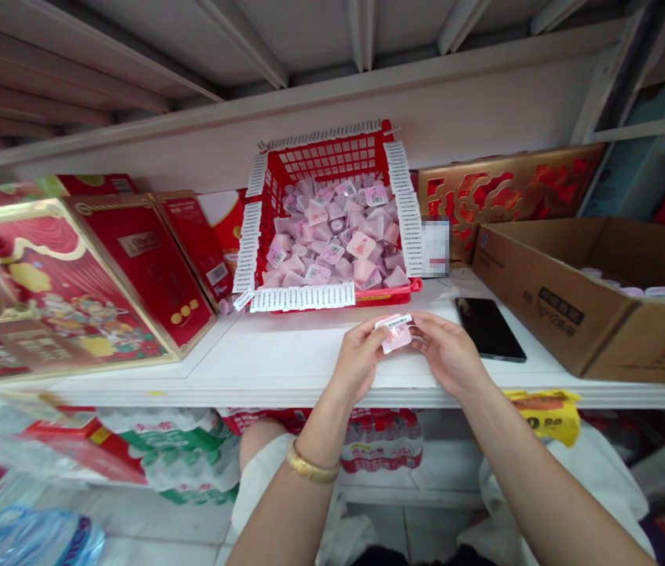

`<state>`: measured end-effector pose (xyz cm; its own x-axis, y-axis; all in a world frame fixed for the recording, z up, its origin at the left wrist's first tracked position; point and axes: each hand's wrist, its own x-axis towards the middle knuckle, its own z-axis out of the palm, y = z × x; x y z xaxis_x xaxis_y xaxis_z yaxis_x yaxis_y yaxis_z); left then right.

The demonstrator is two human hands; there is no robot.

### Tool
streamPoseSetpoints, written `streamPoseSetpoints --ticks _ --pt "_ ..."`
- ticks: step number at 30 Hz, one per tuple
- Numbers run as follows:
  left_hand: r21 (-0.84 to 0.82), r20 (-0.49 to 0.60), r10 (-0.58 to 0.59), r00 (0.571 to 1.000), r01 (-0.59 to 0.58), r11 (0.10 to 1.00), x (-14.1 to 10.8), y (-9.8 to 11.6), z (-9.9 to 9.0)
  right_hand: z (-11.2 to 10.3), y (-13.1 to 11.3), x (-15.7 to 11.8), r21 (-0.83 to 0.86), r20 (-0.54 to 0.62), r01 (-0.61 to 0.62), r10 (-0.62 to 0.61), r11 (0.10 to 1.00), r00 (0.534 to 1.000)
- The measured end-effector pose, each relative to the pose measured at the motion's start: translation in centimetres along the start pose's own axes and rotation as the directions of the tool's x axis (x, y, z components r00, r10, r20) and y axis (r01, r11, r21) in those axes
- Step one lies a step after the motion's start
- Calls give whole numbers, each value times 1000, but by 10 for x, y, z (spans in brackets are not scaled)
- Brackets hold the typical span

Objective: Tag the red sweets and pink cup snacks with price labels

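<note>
My left hand grips a small pink cup with a flat lid above the white shelf. At the lid's upper right edge, the fingers of my right hand pinch a white barcode label that lies across the lid. Just behind my hands stands a red basket heaped with similar pink and purple cups, some with barcode labels on them. Strips of barcode labels line the basket's rim on all sides.
A black phone lies right of my hands, beside an open cardboard box with more cups inside. Red and gold gift boxes stand on the left. Bottle packs sit below the shelf. Another shelf hangs overhead.
</note>
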<state>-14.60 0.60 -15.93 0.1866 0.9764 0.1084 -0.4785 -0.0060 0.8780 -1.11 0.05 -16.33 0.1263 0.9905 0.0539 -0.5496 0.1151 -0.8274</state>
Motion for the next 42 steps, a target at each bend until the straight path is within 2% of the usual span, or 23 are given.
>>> streamPoseSetpoints --ticks 14,21,42 --pt "77 -52 52 997 -48 996 3 -4 -4 -1 2 2 -61 -62 -15 12 998 998" --pt "154 -12 60 998 -57 986 1 -3 -2 1 5 0 -195 46 51 -43 980 998" --pt "141 -30 35 999 -30 990 5 -8 -4 1 7 0 -258 74 45 -27 965 997"
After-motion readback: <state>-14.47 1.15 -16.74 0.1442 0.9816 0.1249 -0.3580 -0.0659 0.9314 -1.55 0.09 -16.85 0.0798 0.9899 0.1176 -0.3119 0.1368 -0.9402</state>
